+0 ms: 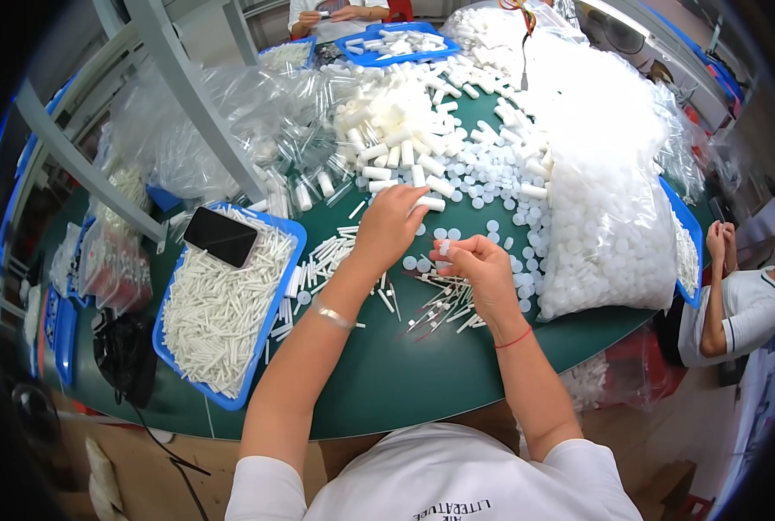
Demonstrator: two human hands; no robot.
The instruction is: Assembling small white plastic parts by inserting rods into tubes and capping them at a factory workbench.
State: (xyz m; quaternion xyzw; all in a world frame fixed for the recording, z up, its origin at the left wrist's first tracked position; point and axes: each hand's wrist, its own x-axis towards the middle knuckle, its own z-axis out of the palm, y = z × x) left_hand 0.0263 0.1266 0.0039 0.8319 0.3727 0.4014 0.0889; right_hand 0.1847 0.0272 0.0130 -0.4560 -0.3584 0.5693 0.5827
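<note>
Tube (432,204) in the left hand (388,223), fingers (405,200) narrowed around it, well in from the near edge of the surface (379,373)! Right hand (481,265) pinching a small translucent piece (444,248), likely for control. Tray (297,233) toward the near-left edge, bag (609,260) by the right edge, both apparently for easy reach. Phone (221,236) atop the tray's sticks (218,321). Lettering (453,510) across the shirt (405,460); no labels legible.
</note>
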